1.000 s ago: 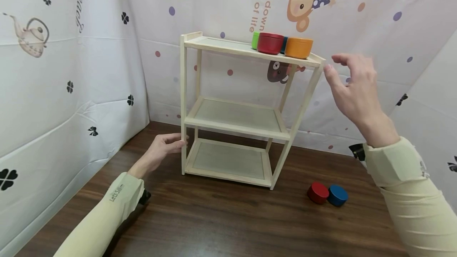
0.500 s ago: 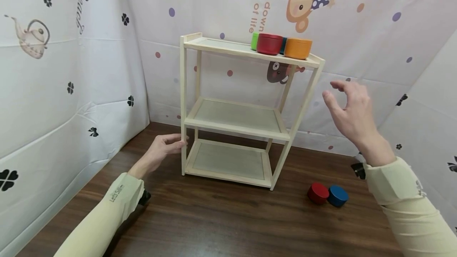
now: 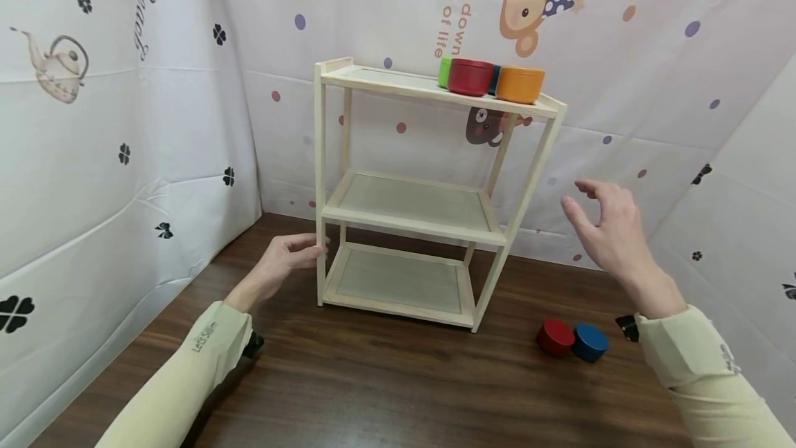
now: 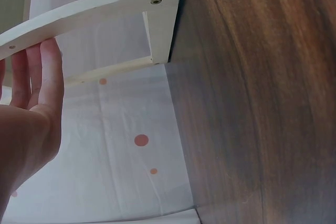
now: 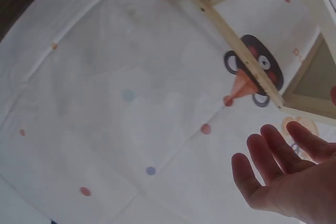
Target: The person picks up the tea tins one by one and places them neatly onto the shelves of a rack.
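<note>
A pale wooden three-tier shelf [image 3: 413, 227] stands on the table. My left hand [image 3: 276, 265] holds its left front post low down, thumb in front and fingers reaching behind; in the left wrist view the fingers [image 4: 51, 72] lie against the post. To the right of the shelf my right hand [image 3: 612, 234] hangs in the air with relaxed, slightly bent fingers and nothing in them. On the top board, at its right end, sit round containers: red [image 3: 470, 77], orange [image 3: 519, 84], green [image 3: 444, 72] and dark blue [image 3: 494, 79], the last two partly hidden.
A round red container [image 3: 555, 337] and a blue one [image 3: 589, 342] lie side by side on the brown wooden table [image 3: 385, 386], below my right hand. Printed white cloth [image 3: 286, 144] encloses the table at the back and both sides.
My right hand has come down from beside the shelf's top right corner to about the height of the middle board. The left hand, shelf and containers stay put.
</note>
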The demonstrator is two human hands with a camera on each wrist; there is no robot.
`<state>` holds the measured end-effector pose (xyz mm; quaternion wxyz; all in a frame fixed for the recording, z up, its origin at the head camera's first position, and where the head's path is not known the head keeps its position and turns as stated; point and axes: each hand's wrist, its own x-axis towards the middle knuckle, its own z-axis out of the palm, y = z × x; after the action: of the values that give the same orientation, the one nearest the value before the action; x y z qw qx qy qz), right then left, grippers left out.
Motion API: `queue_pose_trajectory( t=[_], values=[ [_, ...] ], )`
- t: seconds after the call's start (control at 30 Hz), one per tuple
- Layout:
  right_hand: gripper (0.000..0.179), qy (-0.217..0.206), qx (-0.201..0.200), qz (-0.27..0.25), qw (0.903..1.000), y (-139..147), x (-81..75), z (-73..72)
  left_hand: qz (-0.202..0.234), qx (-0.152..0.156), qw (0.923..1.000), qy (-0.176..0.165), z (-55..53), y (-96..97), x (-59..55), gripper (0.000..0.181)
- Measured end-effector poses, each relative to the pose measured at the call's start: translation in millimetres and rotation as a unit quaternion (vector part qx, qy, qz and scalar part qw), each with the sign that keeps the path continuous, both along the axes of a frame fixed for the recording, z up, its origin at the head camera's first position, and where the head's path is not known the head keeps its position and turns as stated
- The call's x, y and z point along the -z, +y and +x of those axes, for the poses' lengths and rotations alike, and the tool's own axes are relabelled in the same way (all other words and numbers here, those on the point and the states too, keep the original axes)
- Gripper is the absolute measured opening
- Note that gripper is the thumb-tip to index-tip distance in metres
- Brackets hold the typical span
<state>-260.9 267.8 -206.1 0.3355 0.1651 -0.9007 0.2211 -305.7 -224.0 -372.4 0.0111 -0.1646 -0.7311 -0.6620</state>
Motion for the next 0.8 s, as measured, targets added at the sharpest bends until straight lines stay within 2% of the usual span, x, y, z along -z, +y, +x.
queue_pose_trajectory(
  t=[0.27,0.53,0.67,0.8],
  values=[
    [0.052,-0.041,0.002,0.027,0.9988,17,17.1,1.2,-0.006,-0.002,1.0,0.0,0.6,-0.2,0.7,0.05],
    [0.056,-0.106,-0.002,0.084,0.9908,31,40.2,1.9,0.0,-0.005,1.0,-0.003,1.6,1.3,2.0,0.05],
    [0.058,-0.156,-0.003,0.11,0.9817,37,51.3,2.0,-0.003,-0.005,1.0,-0.001,1.4,1.7,0.7,0.049],
    [0.068,-0.223,0.001,0.136,0.9652,40,63.2,1.5,-0.004,-0.006,1.0,-0.002,1.4,1.8,-0.5,0.05]
  ],
)
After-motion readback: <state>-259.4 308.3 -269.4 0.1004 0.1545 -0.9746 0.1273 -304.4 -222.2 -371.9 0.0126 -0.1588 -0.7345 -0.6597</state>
